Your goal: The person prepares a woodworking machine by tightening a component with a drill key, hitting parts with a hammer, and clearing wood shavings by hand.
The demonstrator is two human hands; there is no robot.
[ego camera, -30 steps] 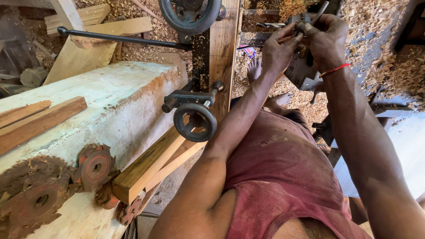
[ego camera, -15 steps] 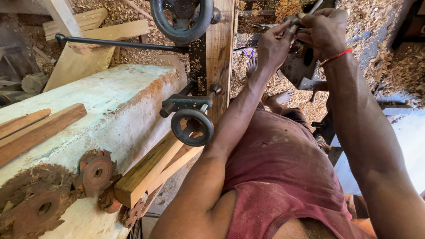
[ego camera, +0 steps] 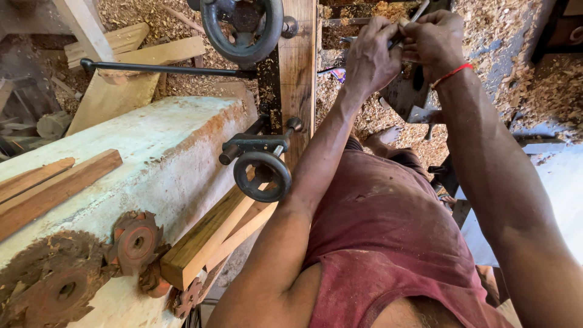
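While both arms are stretched out over the sawdust-strewn floor (ego camera: 528, 85), the left hand (ego camera: 371, 58) and the right hand (ego camera: 432, 42) are brought together at the top of the view, both closed on a thin metal tool (ego camera: 408, 25) held between them. The tool is gripped just above a grey metal part (ego camera: 405, 97), right of an upright plank (ego camera: 299, 73). Two black handwheels (ego camera: 243, 27) (ego camera: 263, 176) are fixed beside the pale worktop (ego camera: 146, 152), well apart from the hands.
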